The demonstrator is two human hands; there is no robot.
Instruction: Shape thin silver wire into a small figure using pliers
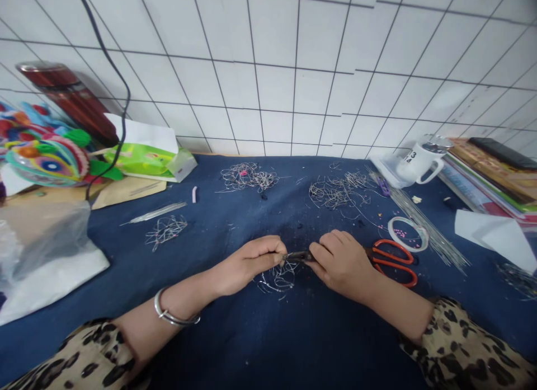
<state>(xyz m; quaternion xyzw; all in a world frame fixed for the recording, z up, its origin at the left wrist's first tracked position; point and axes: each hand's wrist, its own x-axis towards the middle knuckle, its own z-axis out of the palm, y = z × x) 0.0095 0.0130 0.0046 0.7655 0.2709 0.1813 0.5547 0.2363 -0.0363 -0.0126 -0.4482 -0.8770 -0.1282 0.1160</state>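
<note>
My left hand (pixel 247 262) is pinched on a thin piece of wire at its fingertips, over a small tangle of bent wires (pixel 277 280) on the dark blue cloth (pixel 293 339). My right hand (pixel 342 261) grips a small dark plier-like tool (pixel 298 256) whose tip meets the left fingers. A silver bangle (pixel 172 314) sits on my left wrist. Orange-handled scissors (pixel 394 260) lie just right of my right hand.
Wire piles lie at back centre (pixel 247 177), back right (pixel 339 189) and left (pixel 165 231). A tape roll (pixel 408 233), straight wires (pixel 432 230), a white mug (pixel 419 160) and stacked books (pixel 490 172) are right. A plastic bag (pixel 42 255), tissue pack (pixel 146 155) and flask (pixel 71 102) are left.
</note>
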